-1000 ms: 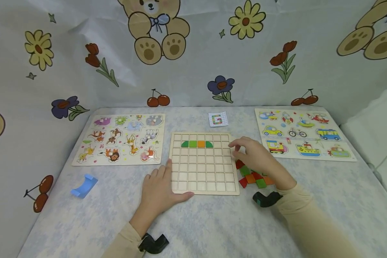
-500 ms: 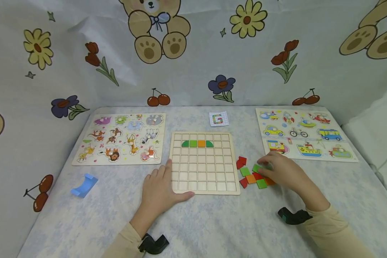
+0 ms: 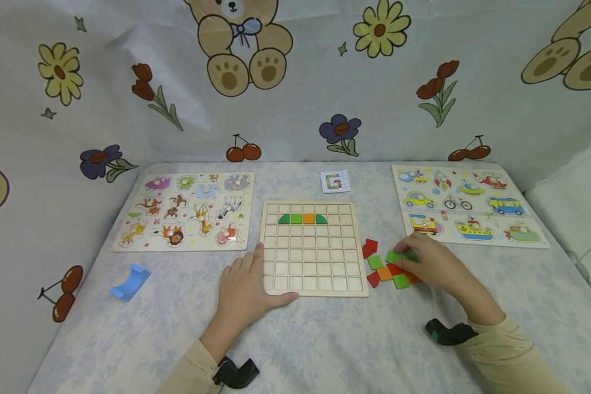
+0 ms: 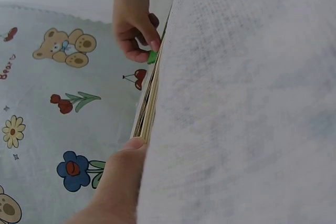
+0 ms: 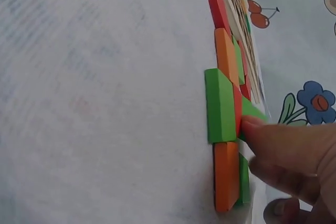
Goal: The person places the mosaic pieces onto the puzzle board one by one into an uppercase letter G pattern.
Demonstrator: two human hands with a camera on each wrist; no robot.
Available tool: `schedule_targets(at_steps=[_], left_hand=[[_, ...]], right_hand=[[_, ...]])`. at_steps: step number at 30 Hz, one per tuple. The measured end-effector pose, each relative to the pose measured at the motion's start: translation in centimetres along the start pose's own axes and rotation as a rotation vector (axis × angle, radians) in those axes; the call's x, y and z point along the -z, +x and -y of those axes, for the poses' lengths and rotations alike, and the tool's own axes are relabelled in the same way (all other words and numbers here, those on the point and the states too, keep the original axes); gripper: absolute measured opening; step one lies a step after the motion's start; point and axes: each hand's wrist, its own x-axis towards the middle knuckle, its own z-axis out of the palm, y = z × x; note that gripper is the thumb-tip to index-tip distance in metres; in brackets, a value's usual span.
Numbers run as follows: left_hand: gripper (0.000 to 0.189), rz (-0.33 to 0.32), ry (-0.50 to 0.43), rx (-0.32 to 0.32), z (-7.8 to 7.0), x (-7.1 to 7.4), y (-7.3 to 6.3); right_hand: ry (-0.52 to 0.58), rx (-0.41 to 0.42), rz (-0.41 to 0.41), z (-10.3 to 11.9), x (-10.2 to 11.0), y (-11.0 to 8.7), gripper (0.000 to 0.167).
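A table (image 3: 335,345) is being covered by a pale cloth (image 3: 177,306) mottled in white and blue. On it a wooden grid board (image 3: 318,255), the clock's centre in the head view, is being carried. Between nine and ten o'clock an animal puzzle board (image 3: 187,220) is being supported; between two and three, a vehicle puzzle board (image 3: 480,213). Between twelve and one, a small printed card (image 3: 335,181) is being borne. Between eight and nine, well apart, a curved blue piece (image 3: 132,283) is being supported. Between three and four, just beside the grid board, red, green and orange pieces (image 3: 384,273) are being carried in a cluster, several touching.
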Motion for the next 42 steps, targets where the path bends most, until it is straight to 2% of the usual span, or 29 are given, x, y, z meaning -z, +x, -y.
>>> schedule_targets(at_steps=[6, 11, 14, 18, 29, 35, 42], left_hand=[[0.136, 0.005, -0.005, -0.001, 0.0, 0.1, 0.0], [0.135, 0.002, -0.012, -0.006, -0.1, 0.2, 0.0], [0.135, 0.000, -0.007, -0.007, -0.1, 0.2, -0.1], [0.135, -0.006, 0.003, -0.011, 0.0, 0.0, -0.1], [0.135, -0.005, 0.010, -0.006, 0.0, 0.1, -0.2], [0.135, -0.019, 0.013, -0.015, 0.1, 0.0, -0.2], [0.135, -0.030, 0.011, -0.018, 0.1, 0.0, -0.2]], right_hand=[[0.123, 0.032, -0.003, -0.8, -0.1, 0.7, 0.018], [0.200, 0.079, -0.064, 0.1, -0.1, 2.2, 0.016], [0.237, 0.084, -0.074, 1.7, -0.5, 3.6, 0.016], [0.280, 0.103, -0.045, 4.8, -1.5, 5.4, 0.015], [0.389, 0.210, -0.039, 12.4, -4.8, 10.0, 0.015], [0.374, 0.225, -0.026, 15.3, -6.3, 11.2, 0.012], [0.270, 0.223, -0.048, 16.9, -7.2, 11.6, 0.010]])
